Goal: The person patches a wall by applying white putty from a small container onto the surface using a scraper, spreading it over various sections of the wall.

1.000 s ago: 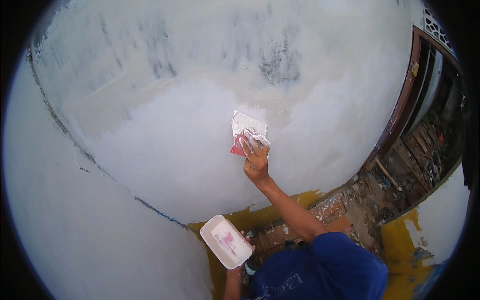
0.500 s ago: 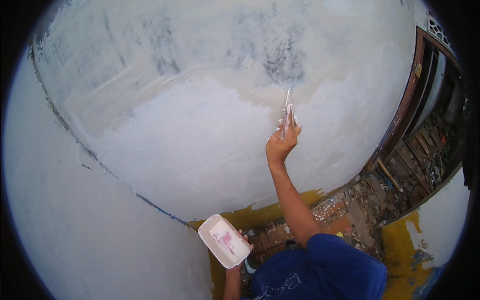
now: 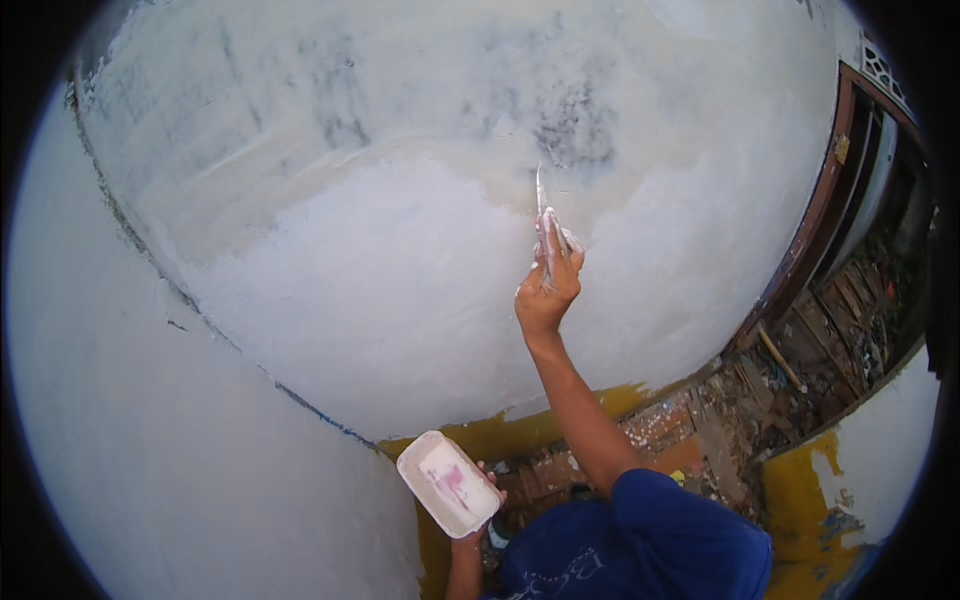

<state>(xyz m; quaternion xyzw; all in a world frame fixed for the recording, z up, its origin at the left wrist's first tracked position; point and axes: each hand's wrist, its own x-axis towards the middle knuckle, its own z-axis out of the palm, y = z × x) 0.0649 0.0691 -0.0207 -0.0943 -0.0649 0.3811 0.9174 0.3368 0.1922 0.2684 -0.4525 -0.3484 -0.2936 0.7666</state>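
Note:
My right hand (image 3: 550, 275) is raised at the wall (image 3: 400, 290) and closed around a putty knife (image 3: 541, 190), its blade seen edge-on against the damp, cream-coloured coat. White paste smears the fingers. Dark mottled patches (image 3: 575, 125) show through the coat just above the blade. Low down on the left, my left hand (image 3: 485, 500) grips a shallow white rectangular tray (image 3: 412, 465) from below and from its right side. Inside the tray lies whitish paste (image 3: 448, 483) with a pink streak. Most of the left hand's fingers are hidden beneath it.
A second wall (image 3: 200, 440) meets this one at a cracked corner on the left. Yellow paint (image 3: 510, 432) bands the wall's foot. Rubble and boards (image 3: 720, 430) litter the ground on the right, below a brown door frame (image 3: 825, 190). A low yellow-and-white wall (image 3: 820, 490) stands nearer.
My right hand has moved a little left and slightly down along the wall with the putty knife. The left hand and the tray have stayed almost in place.

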